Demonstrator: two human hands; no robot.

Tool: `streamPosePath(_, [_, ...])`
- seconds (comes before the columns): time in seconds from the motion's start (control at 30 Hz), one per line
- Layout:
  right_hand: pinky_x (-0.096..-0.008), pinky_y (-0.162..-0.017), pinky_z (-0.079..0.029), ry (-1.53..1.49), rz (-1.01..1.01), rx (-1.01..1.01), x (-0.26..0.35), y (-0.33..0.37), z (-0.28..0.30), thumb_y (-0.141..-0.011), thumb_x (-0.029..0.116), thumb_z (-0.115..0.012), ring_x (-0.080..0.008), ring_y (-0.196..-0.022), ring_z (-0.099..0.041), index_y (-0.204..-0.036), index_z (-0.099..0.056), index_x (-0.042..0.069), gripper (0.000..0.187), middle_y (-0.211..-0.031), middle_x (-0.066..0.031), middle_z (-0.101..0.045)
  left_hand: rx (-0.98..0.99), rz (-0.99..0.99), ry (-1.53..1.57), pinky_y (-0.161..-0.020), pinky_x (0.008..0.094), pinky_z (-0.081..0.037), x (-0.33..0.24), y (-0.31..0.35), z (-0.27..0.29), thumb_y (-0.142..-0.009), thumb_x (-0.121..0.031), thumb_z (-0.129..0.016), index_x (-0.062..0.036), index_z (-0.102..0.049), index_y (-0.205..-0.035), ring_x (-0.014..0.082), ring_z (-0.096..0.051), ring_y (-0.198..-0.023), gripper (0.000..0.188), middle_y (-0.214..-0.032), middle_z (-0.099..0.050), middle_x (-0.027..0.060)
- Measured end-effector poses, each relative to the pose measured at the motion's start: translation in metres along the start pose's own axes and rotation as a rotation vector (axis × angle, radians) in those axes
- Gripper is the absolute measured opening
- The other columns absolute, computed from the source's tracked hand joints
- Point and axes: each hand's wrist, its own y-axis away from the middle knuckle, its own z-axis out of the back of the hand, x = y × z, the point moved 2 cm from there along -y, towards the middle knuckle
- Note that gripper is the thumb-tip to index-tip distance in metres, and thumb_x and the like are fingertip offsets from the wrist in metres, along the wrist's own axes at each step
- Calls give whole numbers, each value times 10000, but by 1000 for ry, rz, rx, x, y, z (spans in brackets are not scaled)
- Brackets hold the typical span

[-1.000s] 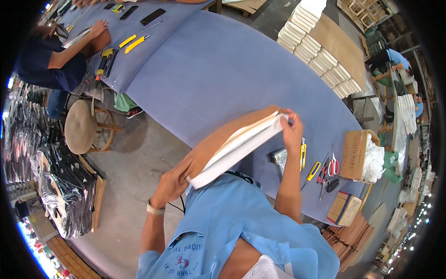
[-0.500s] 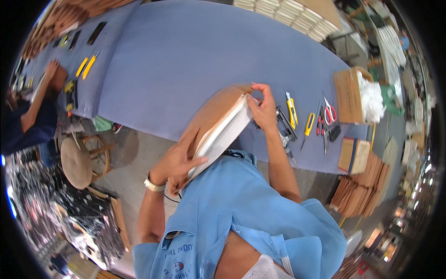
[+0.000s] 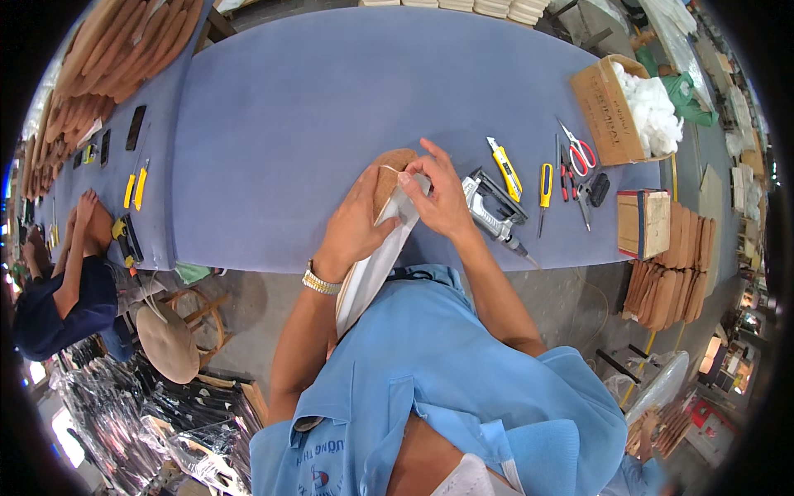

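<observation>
A brown-covered padded panel [image 3: 397,159], apparently a chair cushion, stands tilted on edge between my body and the blue table [image 3: 273,157]. Its white side [image 3: 366,285] faces me. My left hand [image 3: 354,227] is wrapped round the long edge, thumb over the white side and fingers on the brown cover. At the far end, my right hand [image 3: 438,194] pinches the cover's edge between thumb and fingertips, other fingers raised. A grey staple gun [image 3: 488,211] lies just right of that hand.
Right of the staple gun lie a yellow cutter [image 3: 505,169], a screwdriver [image 3: 545,194] and red-handled scissors [image 3: 581,153]. A carton [image 3: 608,116] of white stuffing stands behind them. A co-worker [image 3: 70,289] works at the left. A round stool [image 3: 168,343] stands below the table edge.
The panel has turned more upright and its brown face shows less. My left hand has slid up toward the far end, closer to my right hand. The head view has shifted.
</observation>
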Motion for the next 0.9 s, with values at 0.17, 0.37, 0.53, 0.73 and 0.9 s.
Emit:
streamPosePath(0.17, [-508,-1090,-448,110,-158,219,9,-7,1,-926,394,-764,-464,-1428,-468,-819,-623,25,409,-1379,-333,-562,21,-30,-104,-1164,449,-434,-5,2,-7,-844,-151,-791,45,-307,-1586,399,-449,-1459,907,-1578,-440,269])
streamPosePath(0.37, [-483,-1027,-496,58,-221,259,0,-14,2,-900,324,-765,-490,-1327,-561,-771,-648,12,358,-1466,-380,-512,45,41,-117,-1208,445,-384,-19,0,-11,-827,-108,-783,26,-346,-1578,379,-393,-1502,879,-1616,-413,222])
streamPosePath(0.53, [-404,-957,-529,-24,-268,214,6,-16,6,-918,206,-730,-425,-1263,-629,-803,-665,-1,245,-1438,-310,-580,133,113,10,-1159,711,-343,-13,-2,-19,-870,-45,-706,-67,-215,-1648,367,-226,-1587,920,-1723,-240,135])
streamPosePath(0.73, [-392,-1024,-488,-154,-304,131,5,-15,4,-922,83,-709,-354,-1329,-609,-780,-622,-36,205,-1407,-297,-618,178,140,11,-1145,727,-345,-15,-12,-13,-875,-35,-677,-95,-243,-1652,364,-222,-1590,891,-1735,-213,118])
streamPosePath(0.9, [-403,-1103,-440,-252,-356,65,-1,-9,-2,-932,56,-698,-321,-1350,-590,-730,-569,-16,251,-1460,-269,-598,204,123,17,-1139,724,-352,-13,-16,-7,-885,-27,-641,-145,-247,-1663,367,-223,-1589,880,-1739,-212,98])
